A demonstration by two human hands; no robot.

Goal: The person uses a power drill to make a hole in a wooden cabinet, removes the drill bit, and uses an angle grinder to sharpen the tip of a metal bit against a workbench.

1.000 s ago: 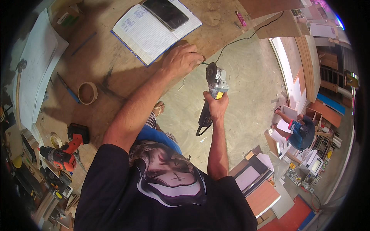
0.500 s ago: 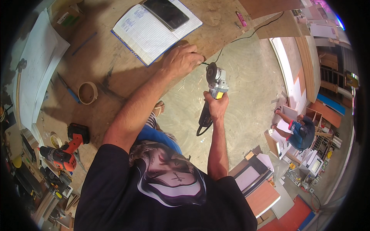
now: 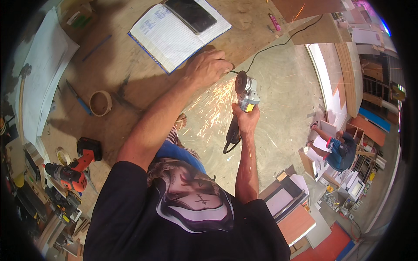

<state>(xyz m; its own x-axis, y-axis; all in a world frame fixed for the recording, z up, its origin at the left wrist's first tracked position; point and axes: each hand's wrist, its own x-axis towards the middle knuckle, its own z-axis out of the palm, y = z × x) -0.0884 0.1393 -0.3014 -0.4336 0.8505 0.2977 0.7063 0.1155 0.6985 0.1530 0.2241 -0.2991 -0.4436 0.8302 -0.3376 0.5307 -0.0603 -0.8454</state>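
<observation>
My right hand point(image 3: 248, 118) is wrapped round the body of a grey and black angle grinder point(image 3: 249, 92), held over the floor beside the workbench. Its dark disc point(image 3: 241, 83) faces my left hand point(image 3: 208, 68), which rests at the bench edge. Pinched in those fingers is a thin dark piece point(image 3: 235, 71), its tip at the disc's upper edge; its exact kind is too small to make out. Orange sparks point(image 3: 220, 102) spray down and left from the disc.
An open notebook point(image 3: 161, 41) with a phone point(image 3: 191, 15) lies on the bench point(image 3: 143, 82). A tape roll point(image 3: 100, 103), a blue-handled knife point(image 3: 82, 104) and an orange drill point(image 3: 76, 174) are at left. A black cord point(image 3: 283, 45) crosses right. Another person point(image 3: 342, 150) sits far right.
Sparks now fly from the grinder's disc, where none showed before. Both hands keep nearly the same place, and the thin piece is at the disc.
</observation>
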